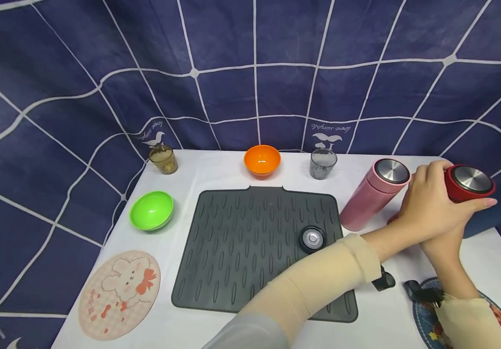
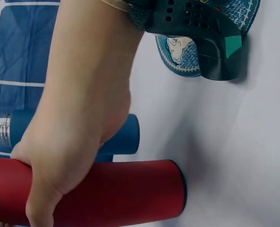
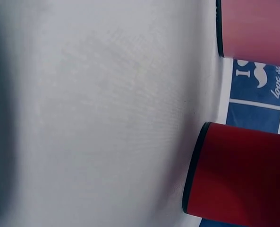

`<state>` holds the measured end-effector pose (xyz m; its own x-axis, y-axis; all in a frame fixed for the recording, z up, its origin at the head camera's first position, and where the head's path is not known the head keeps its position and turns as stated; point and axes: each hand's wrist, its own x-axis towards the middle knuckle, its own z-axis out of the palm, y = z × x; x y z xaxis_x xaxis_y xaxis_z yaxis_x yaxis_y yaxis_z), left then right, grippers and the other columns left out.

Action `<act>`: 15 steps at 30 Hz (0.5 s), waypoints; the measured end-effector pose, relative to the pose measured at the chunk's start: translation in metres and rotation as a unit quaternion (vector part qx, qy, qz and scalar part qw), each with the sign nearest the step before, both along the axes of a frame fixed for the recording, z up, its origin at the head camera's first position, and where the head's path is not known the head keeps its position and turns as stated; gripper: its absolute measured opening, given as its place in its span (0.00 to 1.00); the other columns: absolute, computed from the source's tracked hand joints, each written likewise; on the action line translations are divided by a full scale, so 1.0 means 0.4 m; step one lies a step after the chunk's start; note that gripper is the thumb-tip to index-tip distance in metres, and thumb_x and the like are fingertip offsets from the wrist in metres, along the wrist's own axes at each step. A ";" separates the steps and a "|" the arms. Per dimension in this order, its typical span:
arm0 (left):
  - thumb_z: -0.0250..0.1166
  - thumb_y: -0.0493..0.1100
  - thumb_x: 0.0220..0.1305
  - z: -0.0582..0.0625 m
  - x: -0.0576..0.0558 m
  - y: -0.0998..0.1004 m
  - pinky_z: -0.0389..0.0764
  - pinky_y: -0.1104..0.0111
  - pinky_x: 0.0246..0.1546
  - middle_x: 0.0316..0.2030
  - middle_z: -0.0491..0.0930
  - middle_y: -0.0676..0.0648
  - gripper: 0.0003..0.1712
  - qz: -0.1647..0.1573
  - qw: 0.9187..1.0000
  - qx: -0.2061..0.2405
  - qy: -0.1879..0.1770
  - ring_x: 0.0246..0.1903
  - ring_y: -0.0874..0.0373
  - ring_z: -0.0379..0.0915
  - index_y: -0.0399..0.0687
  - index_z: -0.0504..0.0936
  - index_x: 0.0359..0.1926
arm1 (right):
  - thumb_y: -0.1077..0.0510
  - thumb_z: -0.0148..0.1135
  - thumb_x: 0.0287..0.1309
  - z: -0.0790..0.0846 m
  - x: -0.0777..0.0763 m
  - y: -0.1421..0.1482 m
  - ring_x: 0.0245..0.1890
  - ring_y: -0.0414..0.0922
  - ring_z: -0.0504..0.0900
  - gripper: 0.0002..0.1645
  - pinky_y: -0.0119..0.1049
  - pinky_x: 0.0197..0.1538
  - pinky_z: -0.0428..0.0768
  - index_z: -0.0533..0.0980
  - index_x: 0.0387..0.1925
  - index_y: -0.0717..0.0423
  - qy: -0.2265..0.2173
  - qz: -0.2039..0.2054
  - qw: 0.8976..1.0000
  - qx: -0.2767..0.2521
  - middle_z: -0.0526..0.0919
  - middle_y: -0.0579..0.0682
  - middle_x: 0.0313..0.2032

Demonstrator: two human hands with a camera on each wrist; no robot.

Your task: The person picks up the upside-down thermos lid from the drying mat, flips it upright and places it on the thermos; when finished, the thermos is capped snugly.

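Observation:
A red thermos flask (image 1: 469,183) with a silver-topped lid is at the right of the table. My left hand (image 1: 429,194) grips it around the top, thumb across the front just under the lid. Below, my right hand (image 2: 73,146) grips the flask's body; the left hand partly hides it in the head view. The red flask's dark-rimmed base (image 3: 196,170) shows in the right wrist view; I cannot tell whether it touches the table. Left of my hands stands a pink thermos flask (image 1: 372,198). Behind them, a blue flask (image 1: 490,208) shows a bare metal neck.
On the grey mat (image 1: 241,242) lies a round black cap (image 1: 313,239) with a silver centre. An orange bowl (image 1: 262,160), clear glass (image 1: 322,164), amber glass (image 1: 163,159) and green bowl (image 1: 152,211) surround it. A rabbit placemat (image 1: 119,295) lies left, a blue patterned one (image 1: 422,315) right.

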<state>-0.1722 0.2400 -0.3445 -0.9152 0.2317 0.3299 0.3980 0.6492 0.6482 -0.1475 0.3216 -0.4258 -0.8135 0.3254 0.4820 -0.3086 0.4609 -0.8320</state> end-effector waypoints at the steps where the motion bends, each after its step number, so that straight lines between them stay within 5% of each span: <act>1: 0.69 0.74 0.40 -0.001 0.003 0.000 0.59 0.89 0.43 0.49 0.65 0.67 0.45 -0.001 1.000 -0.008 0.005 0.49 0.78 0.57 0.65 0.62 0.57 | 0.66 0.65 0.44 0.004 0.005 -0.003 0.63 0.33 0.60 0.53 0.19 0.65 0.56 0.48 0.69 0.52 0.002 0.006 1.000 -0.001 0.61 0.32 0.61; 6: 0.63 0.72 0.50 0.005 -0.017 -0.015 0.55 0.86 0.54 0.56 0.64 0.67 0.43 -0.043 0.997 -0.053 0.024 0.55 0.78 0.57 0.62 0.61 0.62 | 0.65 0.66 0.45 0.006 -0.010 -0.005 0.65 0.35 0.58 0.54 0.21 0.65 0.55 0.45 0.69 0.52 -0.009 -0.005 1.000 0.015 0.58 0.37 0.64; 11: 0.61 0.70 0.54 0.017 -0.039 -0.025 0.52 0.86 0.52 0.56 0.65 0.68 0.42 -0.091 0.992 -0.084 0.008 0.53 0.79 0.56 0.61 0.59 0.64 | 0.60 0.65 0.51 -0.002 -0.032 0.015 0.68 0.38 0.57 0.56 0.24 0.68 0.57 0.40 0.71 0.46 -0.032 -0.022 0.999 0.020 0.53 0.44 0.69; 15: 0.66 0.70 0.49 0.016 -0.035 -0.020 0.55 0.89 0.50 0.55 0.65 0.71 0.44 -0.077 0.995 -0.057 -0.025 0.51 0.80 0.57 0.64 0.60 0.64 | 0.61 0.65 0.52 0.016 -0.013 -0.002 0.66 0.39 0.60 0.53 0.24 0.66 0.60 0.42 0.71 0.46 -0.023 -0.008 1.000 -0.003 0.57 0.43 0.67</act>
